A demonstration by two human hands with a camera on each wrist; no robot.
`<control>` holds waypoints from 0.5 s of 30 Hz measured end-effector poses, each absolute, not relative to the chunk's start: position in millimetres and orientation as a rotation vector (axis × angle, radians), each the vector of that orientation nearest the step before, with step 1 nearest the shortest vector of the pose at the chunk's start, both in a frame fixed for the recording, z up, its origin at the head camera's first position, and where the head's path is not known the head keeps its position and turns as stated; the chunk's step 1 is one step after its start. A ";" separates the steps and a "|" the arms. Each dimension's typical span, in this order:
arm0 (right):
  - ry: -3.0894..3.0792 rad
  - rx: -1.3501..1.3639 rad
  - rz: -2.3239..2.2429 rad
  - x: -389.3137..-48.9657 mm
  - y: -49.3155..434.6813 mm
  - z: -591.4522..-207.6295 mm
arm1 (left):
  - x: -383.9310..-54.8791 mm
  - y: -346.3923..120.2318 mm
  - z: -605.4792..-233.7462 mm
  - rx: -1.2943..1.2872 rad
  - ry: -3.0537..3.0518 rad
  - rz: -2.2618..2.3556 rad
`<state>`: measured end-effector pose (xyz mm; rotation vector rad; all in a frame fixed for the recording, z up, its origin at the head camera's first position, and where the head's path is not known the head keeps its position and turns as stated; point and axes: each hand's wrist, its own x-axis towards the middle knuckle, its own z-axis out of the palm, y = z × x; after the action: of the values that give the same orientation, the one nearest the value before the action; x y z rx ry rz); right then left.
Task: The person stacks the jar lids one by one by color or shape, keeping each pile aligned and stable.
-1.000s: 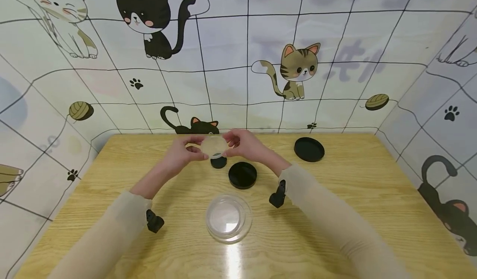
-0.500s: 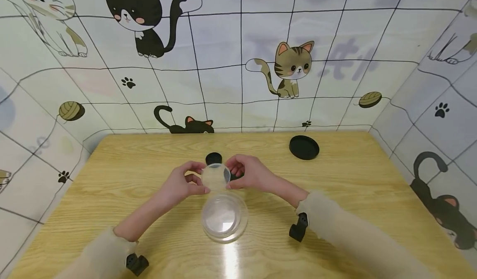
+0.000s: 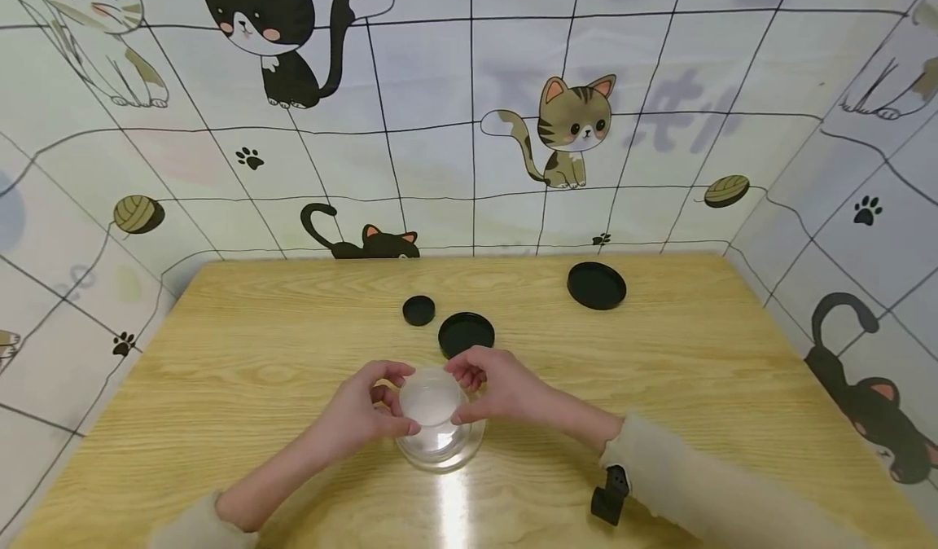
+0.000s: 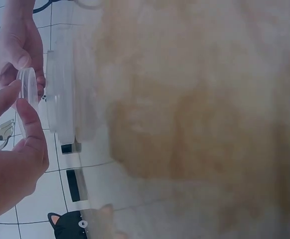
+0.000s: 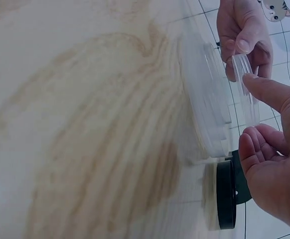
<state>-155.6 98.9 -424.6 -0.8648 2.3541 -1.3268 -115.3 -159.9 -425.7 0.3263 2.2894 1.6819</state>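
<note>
Between my two hands is a small clear round lid (image 3: 430,398), shallow and rimmed. My left hand (image 3: 372,410) pinches its left edge with thumb and fingers; my right hand (image 3: 506,388) pinches the right edge. The lid is held flat just above a stack of larger clear round lids (image 3: 440,461) lying on the table, and covers much of it in the head view. Both wrist views show the small lid (image 4: 29,87) edge-on, with a gap between it and the clear stack (image 5: 205,94).
Behind the hands lie a small black round dish (image 3: 418,310) and a medium black dish (image 3: 466,333), partly covered by the right fingers. A larger black dish (image 3: 597,286) sits at the back right of the wooden table (image 3: 293,321). A cat-print cloth (image 3: 440,158) hangs around its back and sides.
Both hands have brought the small clear lid from the back of the table toward me and down, from over the black dishes to over the clear stack.
</note>
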 end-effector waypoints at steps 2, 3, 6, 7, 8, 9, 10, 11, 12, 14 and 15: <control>2.340 -0.871 -1.336 -153.0 97.3 -426.5 | -112.2 -160.6 -427.5 0.329 2.310 1.665; 2.333 -0.868 -1.340 -151.8 96.4 -427.2 | -110.9 -161.0 -428.4 0.333 2.319 1.659; 2.329 -0.853 -1.326 -149.0 94.0 -429.8 | -107.3 -162.2 -429.7 0.337 2.333 1.636; 2.333 -0.848 -1.316 -148.1 93.4 -430.3 | -106.3 -162.4 -429.9 0.338 2.335 1.629; 2.339 -0.849 -1.307 -147.4 93.1 -431.2 | -105.4 -162.5 -430.0 0.343 2.332 1.625; 2.342 -0.850 -1.302 -146.9 93.1 -432.0 | -104.6 -162.4 -429.9 0.344 2.329 1.622; 2.348 -0.858 -1.296 -146.5 93.1 -432.8 | -104.2 -162.4 -430.1 0.347 2.327 1.619; 2.353 -0.865 -1.292 -146.1 93.3 -433.2 | -103.9 -162.5 -430.5 0.354 2.323 1.618; 2.355 -0.870 -1.292 -145.6 93.3 -433.3 | -103.9 -162.5 -431.0 0.359 2.324 1.615; 2.357 -0.891 -1.298 -145.5 93.8 -434.5 | -104.1 -162.6 -432.2 0.371 2.326 1.610; 2.358 -0.894 -1.295 -145.3 93.7 -434.8 | -104.3 -162.8 -432.9 0.376 2.333 1.605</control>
<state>-145.3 93.7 -434.8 -0.8936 2.3576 -1.2950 -104.3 -162.8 -432.9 0.3757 2.3327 1.6046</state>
